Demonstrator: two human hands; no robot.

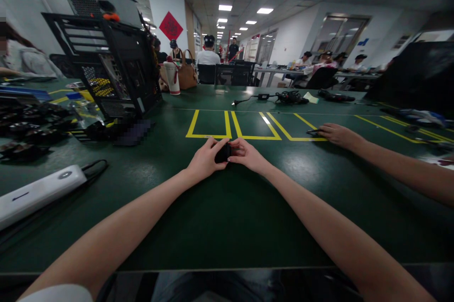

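Between my two hands is a small black object (pixel 222 153), held just above or on the green table (pixel 227 217); its kind does not show. My left hand (pixel 206 158) wraps round its left side, thumb low and fingers on top. From the other side, my right hand (pixel 246 154) pinches its right edge with closed fingertips. Much of the object is hidden by the fingers. Yellow tape outlines (pixel 251 138) lie on the table right behind my hands.
Another person's hand (pixel 335 134) reaches in from the right, at a small dark item. A black computer case (pixel 122 65) stands at the left, beside a white cup (pixel 172 77). A white elongated device (pixel 42 193) lies nearer. Black cables (pixel 289 98) are at the back.
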